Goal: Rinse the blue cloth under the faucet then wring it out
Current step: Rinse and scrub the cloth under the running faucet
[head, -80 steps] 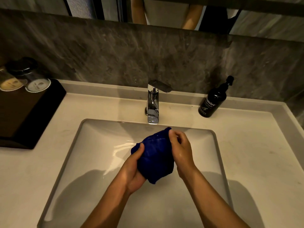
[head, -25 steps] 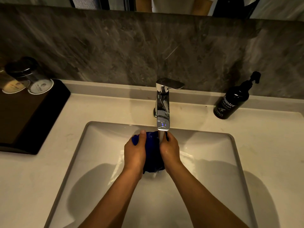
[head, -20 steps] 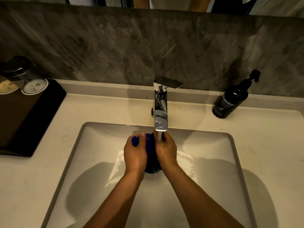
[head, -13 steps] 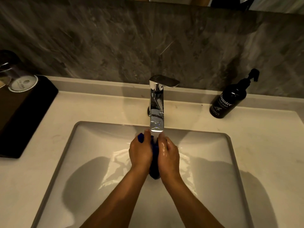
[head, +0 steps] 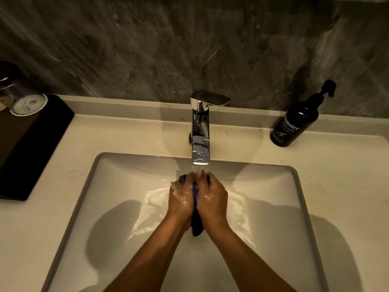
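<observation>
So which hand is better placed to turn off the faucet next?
Right hand, probably: the faucet handle points right. Both hands clamp the blue cloth; the left hand could hold it.

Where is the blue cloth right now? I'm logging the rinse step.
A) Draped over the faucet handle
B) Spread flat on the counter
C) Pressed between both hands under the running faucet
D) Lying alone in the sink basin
C: the blue cloth is squeezed between the left hand and right hand, directly below the faucet, whose stream falls onto them.
</observation>
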